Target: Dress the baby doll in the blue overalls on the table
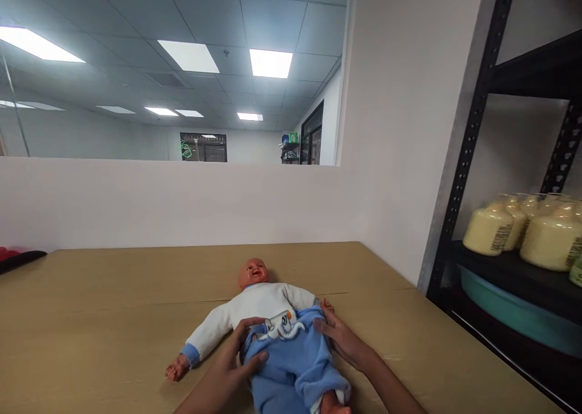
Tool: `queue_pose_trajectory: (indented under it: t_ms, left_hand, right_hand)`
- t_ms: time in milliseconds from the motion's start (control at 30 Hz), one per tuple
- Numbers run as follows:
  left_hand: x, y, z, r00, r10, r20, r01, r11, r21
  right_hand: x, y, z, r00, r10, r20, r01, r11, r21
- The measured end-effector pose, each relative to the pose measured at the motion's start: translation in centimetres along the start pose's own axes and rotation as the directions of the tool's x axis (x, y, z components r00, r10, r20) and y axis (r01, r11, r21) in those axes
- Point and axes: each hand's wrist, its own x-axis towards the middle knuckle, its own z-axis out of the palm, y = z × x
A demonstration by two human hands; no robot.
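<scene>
A baby doll (254,273) lies on its back on the table, head away from me and arms spread. It wears a white top (259,302) with blue cuffs and light blue trousers (291,356); an animal face shows at the waist. My left hand (243,353) grips the trousers on the left side of the waist, thumb lying over the front. On the opposite side my right hand (341,335) holds the waistband, its thumb on top and its other fingers partly hidden. One bare foot (334,403) pokes out of a trouser leg at the bottom edge.
The brown tabletop (113,317) meets a white wall (182,205) with a window above. At right stands a black shelf rack (459,165) holding several pale yellow bottles (488,229) and, lower, a turquoise basin (513,311). A red and black object (18,259) sits at far left.
</scene>
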Motion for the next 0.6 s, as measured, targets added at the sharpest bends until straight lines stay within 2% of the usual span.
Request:
queue_pose_trajectory:
  t_ms: [100, 233, 400, 467, 600]
  left_hand:
    - [1.2, -1.0, -0.2, 0.993, 0.046, -0.108, -0.040, 0.997, 0.060]
    - [2.5, -2.5, -0.7, 0.968, 0.063, -0.245, -0.051, 0.997, 0.059]
    - [3.7, -4.2, -1.4, 0.946, 0.092, -0.310, -0.069, 0.994, 0.085]
    - [4.3, -5.0, -1.6, 0.940, 0.086, -0.330, -0.057, 0.994, 0.096]
    - [5.0, -6.4, -2.1, 0.932, 0.027, -0.360, -0.023, 1.000, 0.016]
  right_hand:
    - [2.8, 0.0, 0.5, 0.996, -0.068, -0.059, 0.057, 0.983, -0.173]
    - [6.1, 1.3, 1.1, 0.988, -0.097, -0.120, 0.061, 0.961, -0.270]
    - [8.8, 3.2, 1.7, 0.977, -0.141, -0.163, 0.079, 0.938, -0.337]
    - [9.1, 3.5, 2.2, 0.980, -0.141, -0.141, 0.088, 0.940, -0.331]
    - [8.4, 3.3, 3.0, 0.997, -0.081, -0.011, 0.075, 0.957, -0.280]
